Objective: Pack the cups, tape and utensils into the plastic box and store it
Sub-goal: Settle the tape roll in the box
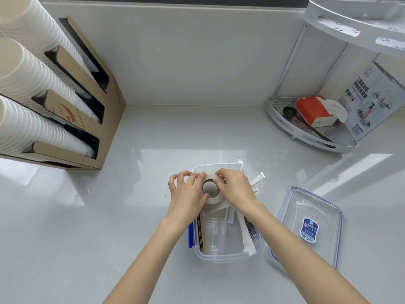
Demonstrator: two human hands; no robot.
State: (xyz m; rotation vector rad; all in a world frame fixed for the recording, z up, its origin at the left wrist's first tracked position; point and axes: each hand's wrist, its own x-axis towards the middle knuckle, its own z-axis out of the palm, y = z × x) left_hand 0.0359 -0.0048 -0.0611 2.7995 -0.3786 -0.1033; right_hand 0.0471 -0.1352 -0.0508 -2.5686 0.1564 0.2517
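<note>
A clear plastic box (pixel 221 257) stands open on the grey counter in front of me. Inside lie clear plastic cups (pixel 213 234) on their side and several white wrapped utensils (pixel 257 183) leaning against the right wall. A pale roll of tape (pixel 211 187) is held over the far end of the box. My left hand (pixel 186 194) grips its left edge and my right hand (pixel 235 189) grips its right edge. The box's clear lid (pixel 306 227), with a blue label, lies flat just to the right.
A cardboard dispenser (pixel 92 119) holding tall stacks of white paper cups (pixel 26 88) fills the left side. A white corner rack (pixel 311 137) at the back right carries an orange tissue pack, a black scoop and a printed carton. The wall runs behind the counter.
</note>
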